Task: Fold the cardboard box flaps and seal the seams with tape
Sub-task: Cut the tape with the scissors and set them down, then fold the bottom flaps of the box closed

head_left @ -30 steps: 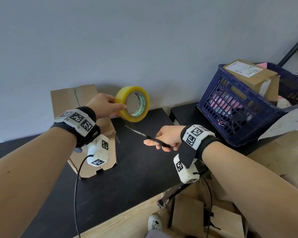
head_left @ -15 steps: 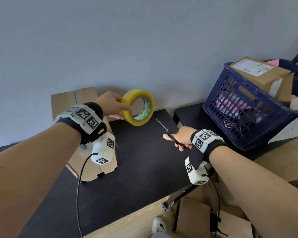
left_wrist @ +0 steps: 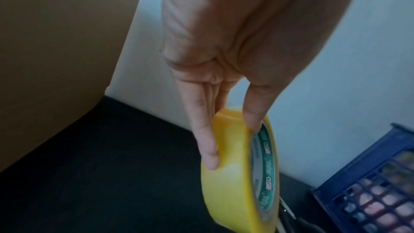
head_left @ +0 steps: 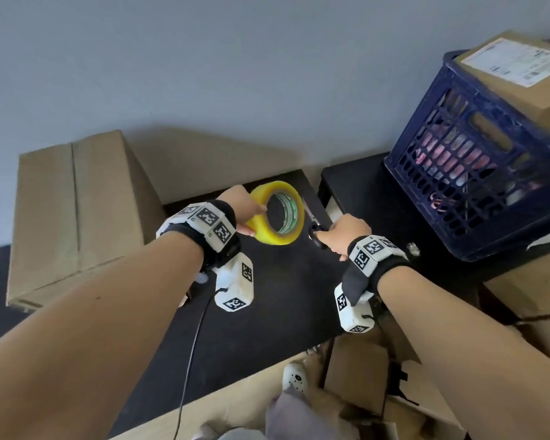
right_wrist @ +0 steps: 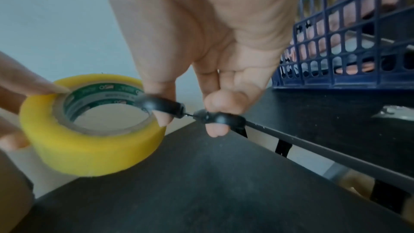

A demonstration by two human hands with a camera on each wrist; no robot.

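Cardboard box (head_left: 73, 214) stands at nine o'clock of the black table (head_left: 267, 312), against the wall, its top flaps folded with the seam showing, well apart from both hands. Left hand (head_left: 235, 208) pinches the yellow tape roll (head_left: 277, 212) upright, likely so tape can be drawn; right hand (head_left: 343, 233), fingers clenched through the scissors (right_wrist: 190, 111) loops, waits at its three o'clock. Open tabletop lies toward six o'clock, while the blue crate (head_left: 477, 173) crowds two o'clock.

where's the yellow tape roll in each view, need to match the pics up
Head: tape roll at centre, held by the left hand, over the black table.
Left wrist: lower centre-right, seen edge-on, pinched by the fingers.
Right wrist: lower left, core facing the camera, beside the right hand holding scissors.
Shared landmark: the blue crate.
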